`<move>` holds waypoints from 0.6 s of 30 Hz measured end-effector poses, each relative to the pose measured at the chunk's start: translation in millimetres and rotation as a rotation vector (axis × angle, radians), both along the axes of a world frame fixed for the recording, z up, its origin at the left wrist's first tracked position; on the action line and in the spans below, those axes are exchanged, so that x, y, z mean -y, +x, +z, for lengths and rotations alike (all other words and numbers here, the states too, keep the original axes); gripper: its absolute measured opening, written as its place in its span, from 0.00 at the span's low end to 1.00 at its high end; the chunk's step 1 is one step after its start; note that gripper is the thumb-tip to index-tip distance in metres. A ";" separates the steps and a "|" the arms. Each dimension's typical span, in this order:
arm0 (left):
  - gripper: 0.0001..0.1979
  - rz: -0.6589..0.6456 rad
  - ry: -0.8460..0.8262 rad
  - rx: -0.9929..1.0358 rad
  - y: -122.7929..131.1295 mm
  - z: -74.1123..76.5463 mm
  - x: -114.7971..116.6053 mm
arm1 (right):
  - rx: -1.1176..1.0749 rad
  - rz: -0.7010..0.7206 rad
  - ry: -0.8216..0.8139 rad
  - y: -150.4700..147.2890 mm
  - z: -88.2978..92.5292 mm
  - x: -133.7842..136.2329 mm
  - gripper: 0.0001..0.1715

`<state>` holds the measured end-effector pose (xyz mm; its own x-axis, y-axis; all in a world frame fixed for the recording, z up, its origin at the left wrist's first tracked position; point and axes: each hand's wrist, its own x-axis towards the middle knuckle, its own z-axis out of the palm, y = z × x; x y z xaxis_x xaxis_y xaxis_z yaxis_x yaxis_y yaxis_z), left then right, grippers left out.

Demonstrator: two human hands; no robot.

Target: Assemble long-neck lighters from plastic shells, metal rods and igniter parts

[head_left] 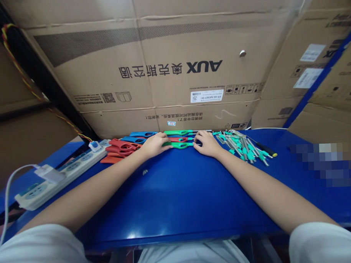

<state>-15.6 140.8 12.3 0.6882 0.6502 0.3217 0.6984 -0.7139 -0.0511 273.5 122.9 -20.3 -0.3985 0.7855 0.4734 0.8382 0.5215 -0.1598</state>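
Several long-necked lighters lie side by side at the back of the blue table. My left hand (156, 145) has its curled fingers and thumb on the handle end of the nearest green lighter (180, 145). Curled around the other end of that lighter is my right hand (207, 143). Behind it, between my hands, lie a red lighter (180, 139) and another green lighter (177, 133) with a metal tube pointing right. Blue lighters (141, 134) and red lighters (121, 145) are grouped left of my left hand.
Metal tubes with teal ends (248, 150) are heaped at the right, beside a dark screwdriver (265, 148). A white power strip (70, 171) with a plugged-in charger (49, 173) runs along the left. A tall cardboard wall (161, 43) bounds the table (177, 196) behind.
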 end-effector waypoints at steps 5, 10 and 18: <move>0.19 0.062 0.016 0.016 -0.3 -0.6 4.2 | -0.005 -0.015 0.001 0.8 -0.5 0.1 0.13; 0.22 0.064 -0.007 0.001 -1.1 -2.4 5.7 | -0.004 -0.009 -0.010 0.7 -1.0 -0.7 0.16; 0.20 0.024 -0.030 0.008 -0.9 -5.9 2.9 | 0.009 -0.025 -0.027 1.0 -3.4 -3.2 0.16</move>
